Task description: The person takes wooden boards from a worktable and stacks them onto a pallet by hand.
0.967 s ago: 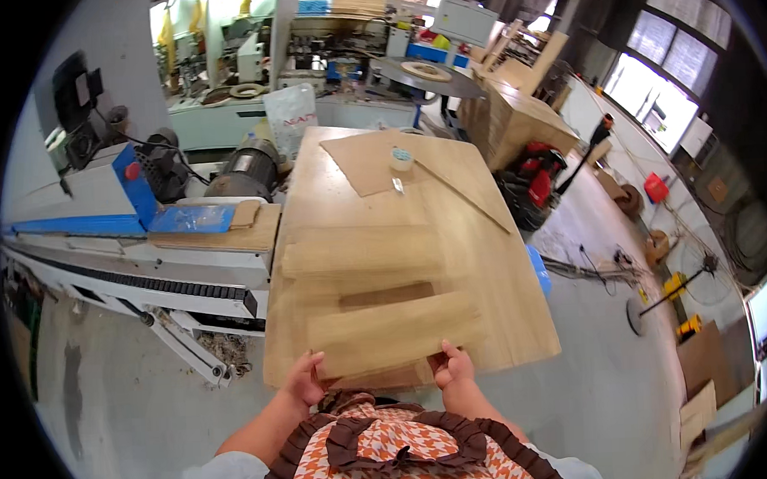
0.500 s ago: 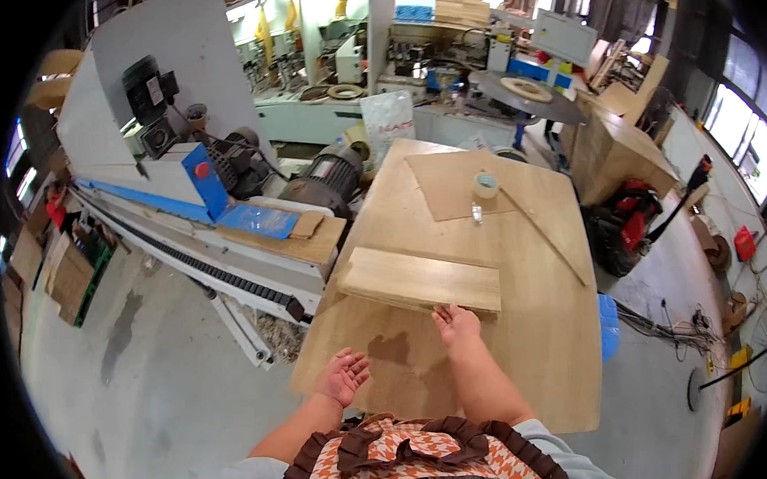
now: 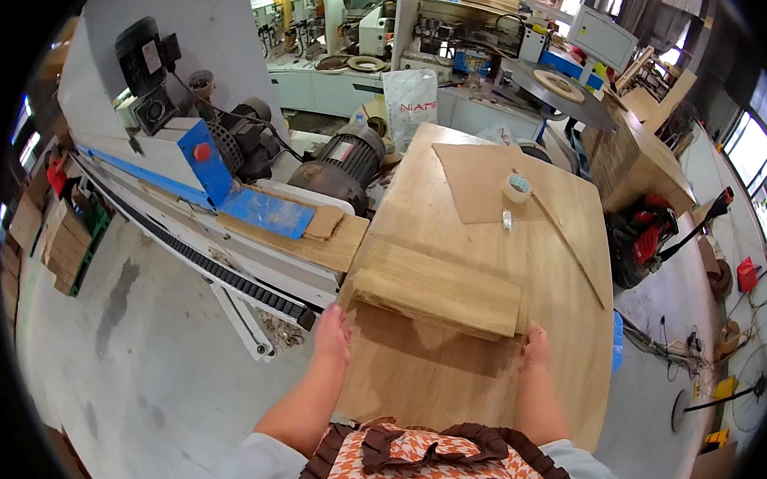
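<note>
A low stack of pale wooden boards (image 3: 437,293) lies crosswise on the light wood tabletop (image 3: 432,370), its boards slightly out of line. My left hand (image 3: 332,334) is by the stack's near left corner, at the table's left edge; its fingers point forward, open, with nothing in them. At the right end of the boards is my right hand (image 3: 534,346), fingers reaching up to the corner and apparently touching it. The fingers look open, though the hand partly hides them.
Farther back on the table lie a brown sheet (image 3: 479,180), a tape roll (image 3: 516,187), a small white item (image 3: 507,220) and a thin wooden strip (image 3: 572,253). A machine with a motor (image 3: 346,155) borders the left side. A red-and-black machine (image 3: 645,241) stands right.
My hands have moved apart: the left forward to the stack's left side, the right from its front edge to its right end. The stack appears slightly turned.
</note>
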A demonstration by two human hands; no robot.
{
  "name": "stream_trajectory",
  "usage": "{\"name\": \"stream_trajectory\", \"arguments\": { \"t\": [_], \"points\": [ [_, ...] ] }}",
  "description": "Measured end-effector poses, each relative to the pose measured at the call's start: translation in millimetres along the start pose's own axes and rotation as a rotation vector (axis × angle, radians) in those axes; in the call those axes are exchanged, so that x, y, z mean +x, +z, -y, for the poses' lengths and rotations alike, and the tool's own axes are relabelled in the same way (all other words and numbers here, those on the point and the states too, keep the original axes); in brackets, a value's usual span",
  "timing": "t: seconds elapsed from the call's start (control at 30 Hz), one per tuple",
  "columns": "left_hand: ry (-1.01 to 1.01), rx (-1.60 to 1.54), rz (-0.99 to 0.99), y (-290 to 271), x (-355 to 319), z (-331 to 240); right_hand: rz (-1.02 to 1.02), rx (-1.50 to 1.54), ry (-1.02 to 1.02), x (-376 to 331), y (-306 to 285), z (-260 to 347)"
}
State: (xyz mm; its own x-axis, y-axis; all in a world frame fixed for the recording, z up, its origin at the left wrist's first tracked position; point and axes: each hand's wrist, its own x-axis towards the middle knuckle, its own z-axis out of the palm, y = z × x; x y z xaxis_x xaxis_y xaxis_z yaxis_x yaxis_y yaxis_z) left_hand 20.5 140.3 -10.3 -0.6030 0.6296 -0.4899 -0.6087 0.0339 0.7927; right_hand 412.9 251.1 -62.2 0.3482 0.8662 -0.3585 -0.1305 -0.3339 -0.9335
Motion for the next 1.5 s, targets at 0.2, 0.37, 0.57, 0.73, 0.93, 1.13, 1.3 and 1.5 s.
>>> {"name": "stream_trajectory", "arguments": {
  "t": [0.2, 0.37, 0.57, 0.73, 0.93, 1.13, 1.3, 1.5],
  "points": [
    [-0.102, -0.283, 0.072, 35.4, 48.1, -37.1, 0.051, 0.189, -0.087, -12.2, 19.4, -12.9],
    [-0.211, -0.363, -0.106, 59.8, 43.8, -30.4, 0.056, 0.036, -0.069, -3.8, 4.9, -15.7],
    [-0.294, -0.227, 0.108, 99.3, -8.3, 11.8, 0.081, 0.094, -0.127, 3.2, 1.5, -20.4],
    [-0.297, 0.044, 0.364, 124.9, -50.2, 63.2, 0.046, 0.068, -0.035, -9.9, 7.0, -6.9],
    [-0.623, 0.281, 0.763, 152.5, -87.4, 92.1, 0.068, 0.271, 0.055, -0.4, -1.4, -15.4],
    [-0.569, 0.708, 1.344, 131.6, -107.8, 84.2, 0.134, 0.203, 0.07, -4.4, -5.0, -12.9],
    [-0.591, 0.458, 0.876, 86.6, -60.1, 51.6, 0.158, 0.181, 0.075, -6.5, -8.1, -10.5],
    [-0.299, 0.172, 0.36, 6.3, -3.3, 31.0, 0.15, 0.138, 0.079, -10.5, -0.6, -6.3]
  ]
}}
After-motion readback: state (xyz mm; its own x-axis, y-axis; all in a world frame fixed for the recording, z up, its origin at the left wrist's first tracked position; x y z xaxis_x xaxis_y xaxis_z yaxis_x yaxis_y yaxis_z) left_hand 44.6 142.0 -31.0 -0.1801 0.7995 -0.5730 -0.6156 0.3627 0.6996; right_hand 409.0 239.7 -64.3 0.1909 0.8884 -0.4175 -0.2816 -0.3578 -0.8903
